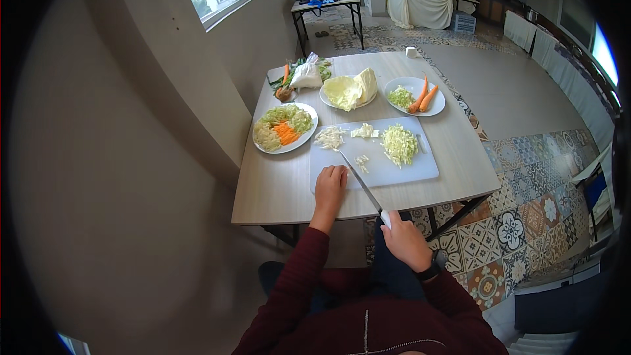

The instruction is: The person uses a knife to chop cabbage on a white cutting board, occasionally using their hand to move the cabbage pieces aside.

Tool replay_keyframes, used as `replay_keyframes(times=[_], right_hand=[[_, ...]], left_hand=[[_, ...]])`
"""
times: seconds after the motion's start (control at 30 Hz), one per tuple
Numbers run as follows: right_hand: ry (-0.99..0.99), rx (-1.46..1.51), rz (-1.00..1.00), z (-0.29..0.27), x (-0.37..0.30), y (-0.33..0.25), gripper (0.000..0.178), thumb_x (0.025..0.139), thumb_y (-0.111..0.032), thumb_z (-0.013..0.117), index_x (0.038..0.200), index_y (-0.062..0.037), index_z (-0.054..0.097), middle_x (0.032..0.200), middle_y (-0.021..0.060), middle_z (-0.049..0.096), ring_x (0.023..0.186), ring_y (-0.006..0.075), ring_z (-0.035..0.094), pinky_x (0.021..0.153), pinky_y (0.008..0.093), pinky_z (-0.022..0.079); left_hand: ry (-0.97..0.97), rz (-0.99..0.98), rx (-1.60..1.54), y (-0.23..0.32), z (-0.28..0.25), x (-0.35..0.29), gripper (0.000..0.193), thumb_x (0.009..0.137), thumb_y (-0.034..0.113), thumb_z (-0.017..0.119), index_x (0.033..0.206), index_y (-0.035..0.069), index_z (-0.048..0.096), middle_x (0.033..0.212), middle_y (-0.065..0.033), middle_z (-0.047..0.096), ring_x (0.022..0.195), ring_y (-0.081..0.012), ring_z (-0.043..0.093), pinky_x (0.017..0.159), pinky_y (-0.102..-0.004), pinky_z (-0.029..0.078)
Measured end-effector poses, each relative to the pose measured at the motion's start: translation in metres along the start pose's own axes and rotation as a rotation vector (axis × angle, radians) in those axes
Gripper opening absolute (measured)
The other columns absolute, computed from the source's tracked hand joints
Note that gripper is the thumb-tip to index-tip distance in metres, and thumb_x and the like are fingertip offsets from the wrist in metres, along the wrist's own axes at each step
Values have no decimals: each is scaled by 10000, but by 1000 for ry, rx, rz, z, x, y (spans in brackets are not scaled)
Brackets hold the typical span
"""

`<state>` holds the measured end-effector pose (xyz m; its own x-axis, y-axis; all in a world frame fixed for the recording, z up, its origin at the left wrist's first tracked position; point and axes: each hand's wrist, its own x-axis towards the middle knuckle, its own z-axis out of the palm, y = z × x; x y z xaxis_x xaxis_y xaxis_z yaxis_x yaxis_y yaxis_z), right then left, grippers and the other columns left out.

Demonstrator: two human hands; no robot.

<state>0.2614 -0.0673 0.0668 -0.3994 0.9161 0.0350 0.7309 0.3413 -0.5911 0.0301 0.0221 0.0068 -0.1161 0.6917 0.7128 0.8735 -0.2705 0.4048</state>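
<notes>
My right hand point(406, 242) grips the white handle of a kitchen knife point(363, 186). The blade slants up and left over a white cutting board point(407, 174), its tip by a pile of pale chopped pieces point(330, 136). Left of the blade, my left hand point(330, 187) rests on the board's near left part with its fingers curled together; whatever may be under them is hidden. Small pale bits point(362, 164) lie right of the blade. Behind them sits a pale chunk with cut pieces point(365, 131). A larger heap of shredded cabbage point(399, 145) covers the board's right side.
Left of the board, a plate point(287, 150) holds shredded vegetables, orange ones in the middle. Behind stand cabbage leaves point(348, 91) on a plate, a plate point(439, 102) with carrots point(420, 98) and greens, and a vegetable bundle with a white bag point(306, 76). A wall point(164, 125) rises left.
</notes>
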Motion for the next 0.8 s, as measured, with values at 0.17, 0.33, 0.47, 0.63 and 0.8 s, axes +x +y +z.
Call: replay_keyframes(times=[0.17, 0.33, 0.47, 0.63, 0.8], right_hand=[[-13, 5, 5, 1, 1, 4, 268, 943, -190, 597, 1069, 23, 496, 777, 310, 647, 750, 499, 635, 664, 583, 497], [-54, -11, 26, -4, -1, -1, 244, 954, -208, 572, 999, 21, 503, 790, 308, 658, 758, 498, 653, 667, 575, 534], [-88, -31, 44, -8, -2, -3, 247, 954, -198, 568, 988, 37, 502, 794, 314, 659, 767, 497, 657, 674, 574, 538], [-130, -72, 52, -10, -1, 4, 214, 942, -153, 532, 958, 60, 514, 806, 329, 660, 782, 498, 664, 693, 568, 545], [-145, -70, 74, -14, -1, 2, 209, 938, -148, 523, 955, 60, 519, 813, 328, 661, 790, 499, 663, 707, 569, 543]], left_hand=[[-2, -4, -3, 2, 0, 1, 53, 878, 83, 686, 898, 37, 669, 819, -122, 640, 812, -325, 621, 741, -431, 503], [4, 16, -1, -1, 1, 0, 69, 892, 110, 679, 905, 45, 659, 817, -107, 632, 797, -305, 606, 735, -423, 493], [9, -1, -9, 0, 1, 0, 68, 893, 111, 680, 899, 47, 658, 811, -108, 629, 793, -307, 603, 734, -426, 491], [10, -6, 0, 1, 1, 0, 70, 894, 114, 680, 893, 48, 657, 805, -106, 626, 785, -309, 599, 730, -428, 490], [17, -4, -14, 2, -1, 1, 68, 896, 113, 680, 913, 48, 667, 813, -109, 628, 791, -313, 607, 724, -424, 497]])
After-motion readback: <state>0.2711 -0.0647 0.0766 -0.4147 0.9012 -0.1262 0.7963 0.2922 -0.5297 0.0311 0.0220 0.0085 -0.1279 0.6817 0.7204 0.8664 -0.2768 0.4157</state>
